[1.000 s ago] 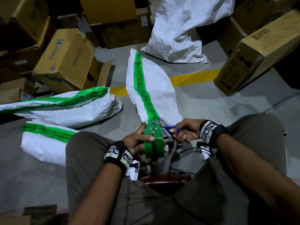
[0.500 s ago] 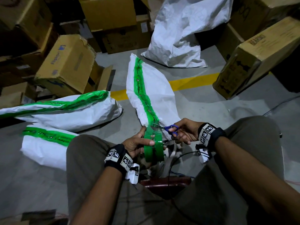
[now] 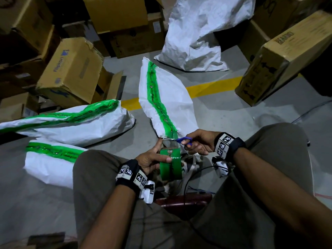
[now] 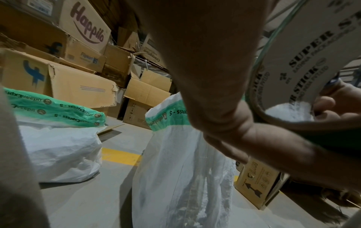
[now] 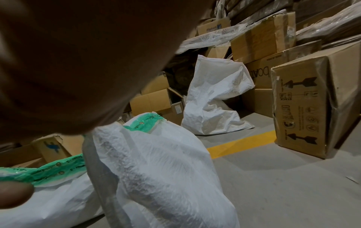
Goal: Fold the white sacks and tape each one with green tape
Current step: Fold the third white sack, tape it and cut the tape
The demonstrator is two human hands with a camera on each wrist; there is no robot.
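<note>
The folded white sack (image 3: pixel 168 97) in the middle of the grey floor (image 3: pixel 233 119) is crinkled woven plastic, with a strip of glossy green tape (image 3: pixel 158 103), printed with small dark lettering, running along its left side from the far end to the near end. The left hand (image 3: pixel 152 159) is curled round the green tape roll (image 3: pixel 170 164), thumb lying across the roll's outer face and fingers passing through its core; in the left wrist view the pale cardboard core (image 4: pixel 304 58) with printed lettering shows around those fingers. The roll stands on edge just below the sack's near end, and a short length of tape runs up from it to the sack. The right hand (image 3: pixel 199 142) grips the blue-handled scissors (image 3: pixel 179 140), fingers closed through the handles, the metal blades pointing left across the tape at the sack's near edge; how far apart the blades are cannot be told. The sack's long axis runs away from the person, leaning slightly left at the far end, its near end between the knees and its far end pointing towards the cardboard boxes (image 3: pixel 71 72). Two more taped sacks (image 3: pixel 71 126) lie to the left, their long axes running roughly left to right, and an untaped white sack (image 3: pixel 203 36) slumps against boxes beyond the yellow floor line (image 3: pixel 212 87).
</note>
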